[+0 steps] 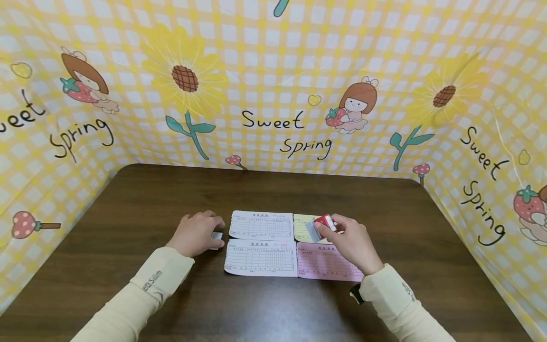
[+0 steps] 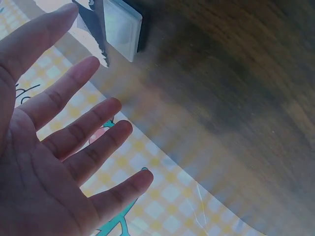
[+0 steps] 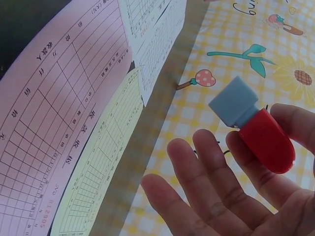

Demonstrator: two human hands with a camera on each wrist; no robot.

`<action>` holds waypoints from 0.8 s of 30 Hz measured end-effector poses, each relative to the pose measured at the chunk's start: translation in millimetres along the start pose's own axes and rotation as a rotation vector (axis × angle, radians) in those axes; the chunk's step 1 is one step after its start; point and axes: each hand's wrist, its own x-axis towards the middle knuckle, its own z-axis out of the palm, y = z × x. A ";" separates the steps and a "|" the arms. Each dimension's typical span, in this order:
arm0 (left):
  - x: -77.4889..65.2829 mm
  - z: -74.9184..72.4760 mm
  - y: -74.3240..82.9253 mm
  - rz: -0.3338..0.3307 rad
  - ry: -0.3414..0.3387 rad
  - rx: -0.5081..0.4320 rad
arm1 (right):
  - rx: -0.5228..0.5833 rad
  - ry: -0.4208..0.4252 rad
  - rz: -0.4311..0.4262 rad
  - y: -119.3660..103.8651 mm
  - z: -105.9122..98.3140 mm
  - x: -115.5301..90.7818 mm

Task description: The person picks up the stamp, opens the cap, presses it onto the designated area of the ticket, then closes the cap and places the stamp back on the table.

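My right hand (image 1: 350, 240) pinches a red stamp (image 3: 268, 142) between thumb and index finger, its other fingers held out loosely. The stamp has a translucent grey-blue square end (image 3: 234, 102), which overlaps the yellow receipt slip (image 1: 302, 229) in the head view. Below that slip lies a pink one (image 1: 326, 263), partly covered by my right hand and wrist. On the left, my left hand (image 1: 197, 232) is held over the table beside a small pale flat case (image 2: 122, 30). Its fingers are spread apart in the left wrist view, and nothing is in the palm.
Two white receipt slips (image 1: 261, 225) lie one above the other between my hands, edge to edge with the coloured ones. The brown wooden table (image 1: 256, 308) is enclosed at the back and sides by a yellow checked cloth (image 1: 265, 71) with printed flowers.
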 end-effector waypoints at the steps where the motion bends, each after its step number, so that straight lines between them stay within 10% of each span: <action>1: -0.1 -0.2 0.5 0.001 0.003 0.002 | -0.003 0.000 -0.002 0.0 -0.1 0.2; 24: 2.0 -4.0 9.5 -0.003 0.030 0.002 | -0.056 -0.021 -0.056 -9.2 -5.0 8.1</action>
